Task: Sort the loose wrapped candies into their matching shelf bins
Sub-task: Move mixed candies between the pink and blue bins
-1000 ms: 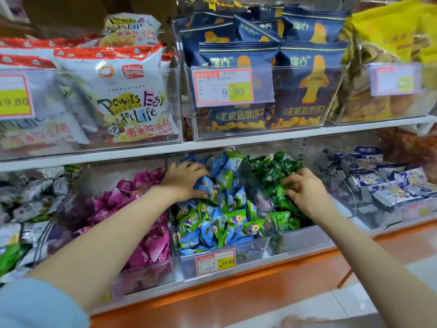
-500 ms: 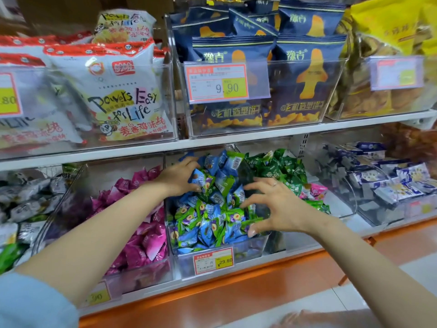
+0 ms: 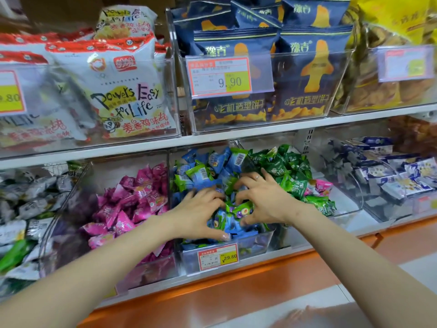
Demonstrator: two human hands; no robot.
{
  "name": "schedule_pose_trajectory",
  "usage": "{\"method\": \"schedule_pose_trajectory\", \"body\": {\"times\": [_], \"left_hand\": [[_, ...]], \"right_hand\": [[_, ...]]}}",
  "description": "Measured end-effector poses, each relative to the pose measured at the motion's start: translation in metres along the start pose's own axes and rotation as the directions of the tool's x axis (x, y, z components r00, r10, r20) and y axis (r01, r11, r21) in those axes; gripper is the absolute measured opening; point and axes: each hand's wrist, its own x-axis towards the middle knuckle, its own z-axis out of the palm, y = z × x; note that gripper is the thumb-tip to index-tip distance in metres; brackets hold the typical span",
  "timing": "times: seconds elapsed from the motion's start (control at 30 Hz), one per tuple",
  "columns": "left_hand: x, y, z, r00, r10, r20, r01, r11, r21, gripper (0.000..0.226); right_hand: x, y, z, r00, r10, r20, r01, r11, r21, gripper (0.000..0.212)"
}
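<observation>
Fingers spread wide, right hand has joined left hand on blue candies, likely returning a stray.

1. Head-worn wide-angle camera, facing the shelving almost square-on and tilted slightly downward.
2. Close range: the blue-candy bin sits at centre frame, near the lens.
3. Upper shelf crosses mid-height; the orange base runs along the lower edge.
</observation>
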Motion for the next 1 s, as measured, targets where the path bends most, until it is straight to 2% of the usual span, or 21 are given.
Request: {"method": "schedule_pose_trajectory", "body": {"times": [0.17,0.37,0.5,0.63,0.8,1.0], "left_hand": [[0.008,0.006,0.008,0.995,-0.1,-0.023,0.102,0.993,0.063,0.085],[0.013,-0.006,0.0,0.993,-0.113,-0.042,0.117,0.987,0.111,0.07],[0.017,-0.014,-0.005,0.991,-0.113,-0.065,0.12,0.985,0.124,0.057],[0.02,-0.028,-0.011,0.987,-0.112,-0.117,0.129,0.981,0.145,0.049],[0.025,-0.055,-0.024,0.963,-0.222,-0.152,0.238,0.966,0.102,0.044],[0.026,-0.07,-0.022,0.965,-0.207,-0.163,0.205,0.978,-0.025,0.042]], "right_hand": [[0.002,0.015,-0.005,0.983,0.127,-0.131,-0.102,0.978,0.181,0.048],[0.005,0.024,-0.003,0.929,0.295,-0.222,-0.216,0.923,0.318,0.05],[0.01,0.022,-0.004,0.867,0.408,-0.285,-0.258,0.858,0.445,0.051],[0.008,0.019,-0.008,0.843,0.456,-0.287,-0.262,0.812,0.521,0.053],[0.005,0.019,-0.011,0.852,0.456,-0.255,-0.255,0.789,0.558,0.059],[0.004,0.018,-0.014,0.842,0.49,-0.227,-0.274,0.75,0.603,0.06]]}}
